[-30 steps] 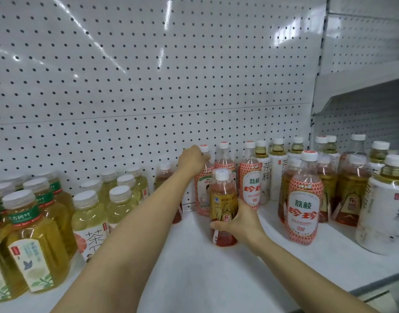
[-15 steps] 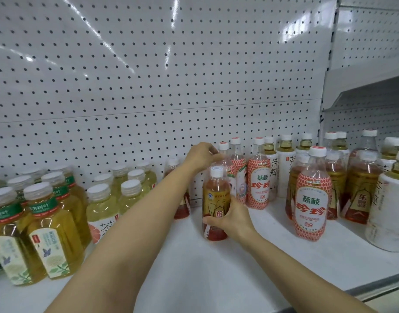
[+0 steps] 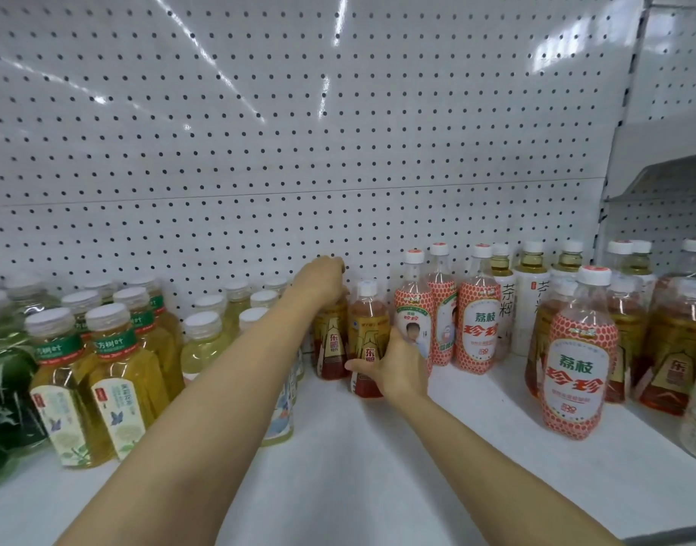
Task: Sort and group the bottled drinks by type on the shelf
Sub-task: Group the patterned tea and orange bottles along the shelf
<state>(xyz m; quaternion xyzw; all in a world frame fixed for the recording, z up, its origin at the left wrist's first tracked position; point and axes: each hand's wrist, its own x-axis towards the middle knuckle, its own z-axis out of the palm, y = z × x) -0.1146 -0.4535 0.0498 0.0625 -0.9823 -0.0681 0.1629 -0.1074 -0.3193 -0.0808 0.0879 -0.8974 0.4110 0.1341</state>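
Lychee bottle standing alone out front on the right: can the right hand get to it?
Probably yes: the lychee bottle has bare shelf before it, but the right hand must first release the brown bottle.

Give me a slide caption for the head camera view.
Both hands set two gold-labelled red drinks together on the shelf.

left forearm [image 3: 204,407] bare, sleeveless | right forearm [image 3: 476,447] bare | hands ungloved, no jewellery

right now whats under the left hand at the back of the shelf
A gold-labelled amber bottle stands beneath the left hand, whose grip covers its top, so the cap cannot be seen. A matching bottle beside it is held by the right hand.
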